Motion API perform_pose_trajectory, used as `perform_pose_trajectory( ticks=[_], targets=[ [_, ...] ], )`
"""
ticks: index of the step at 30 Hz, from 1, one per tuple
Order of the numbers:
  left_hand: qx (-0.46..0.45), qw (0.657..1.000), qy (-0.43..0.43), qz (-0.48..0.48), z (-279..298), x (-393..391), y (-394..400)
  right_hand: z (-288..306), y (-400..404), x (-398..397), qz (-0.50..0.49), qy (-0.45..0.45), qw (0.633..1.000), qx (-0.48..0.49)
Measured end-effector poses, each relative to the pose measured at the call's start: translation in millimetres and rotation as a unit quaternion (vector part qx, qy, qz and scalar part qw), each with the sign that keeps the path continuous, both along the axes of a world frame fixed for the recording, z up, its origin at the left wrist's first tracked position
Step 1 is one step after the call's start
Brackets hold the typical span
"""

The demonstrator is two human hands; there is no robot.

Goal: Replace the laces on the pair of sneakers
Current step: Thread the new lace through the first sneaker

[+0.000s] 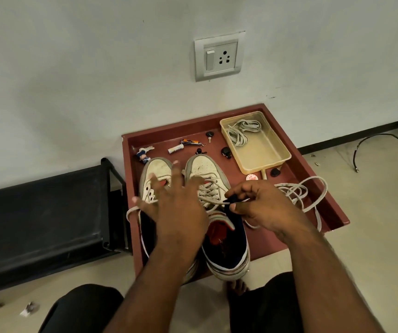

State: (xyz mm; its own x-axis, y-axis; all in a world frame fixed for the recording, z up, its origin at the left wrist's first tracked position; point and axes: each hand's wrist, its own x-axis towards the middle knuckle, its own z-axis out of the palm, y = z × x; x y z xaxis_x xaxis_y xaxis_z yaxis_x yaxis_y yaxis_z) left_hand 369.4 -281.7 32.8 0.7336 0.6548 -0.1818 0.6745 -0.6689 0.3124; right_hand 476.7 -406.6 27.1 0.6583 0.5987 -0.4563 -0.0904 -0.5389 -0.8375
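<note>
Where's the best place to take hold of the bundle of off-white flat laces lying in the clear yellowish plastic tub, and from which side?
Pinch the bundle of off-white flat laces at its gathered middle, where the loops cross, coming straight down from above. The clear yellowish plastic tub is open on top and its walls block a sideways approach; the coil lies flat in the far corner, so a top pinch should lift most strands together.

white sneakers (pixel 193 188) side by side; right one laced; loose lace (pixel 306 191) beside
</note>
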Motion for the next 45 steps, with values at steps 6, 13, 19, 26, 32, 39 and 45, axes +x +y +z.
perform_pose_trajectory(
  ticks=[6, 13, 19, 26, 32, 39, 45],
  targets=[
    [0.025, 0.99, 0.038, -0.13, -8.2, 8.8, -10.2, -2.0, -1.3, 0.9, -0.002, 0.0, 1.0, 0.003],
    [-0.167, 0.933, -0.3, 0.11, 1.9, -6.3, 45.7, 2.7, -2.2, 1.0, 0.006, 0.028, 0.999, 0.016],
    [-0.067, 0.96, -0.197, 0.185, 2.1, -17.1, 59.3, 0.1, 0.5, 0.8, 0.007, 0.01, 1.0, 0.008],
    [-0.006, 0.993, 0.009, -0.115, -10.6, 11.6, -5.5, -2.0, -1.1, 1.1, 0.009, 0.004, 1.0, 0.007],
    [-0.08, 0.962, -0.209, 0.157, -2.1, -5.9, 47.6, -2.0, -2.1, 3.7, 0.013, 0.015, 1.0, 0.008],
    [-0.186, 0.746, -0.454, 0.451, -3.5, -29.5, 89.0, -4.1, 1.1, 2.2, 0.011, -0.007, 1.0, -0.004],
    [-0.038, 0.986, -0.14, 0.082, -0.4, 0.4, 22.3, -12.3, 10.1, -7.1, 0.022, -0.118, 0.992, -0.032]
  ],
)
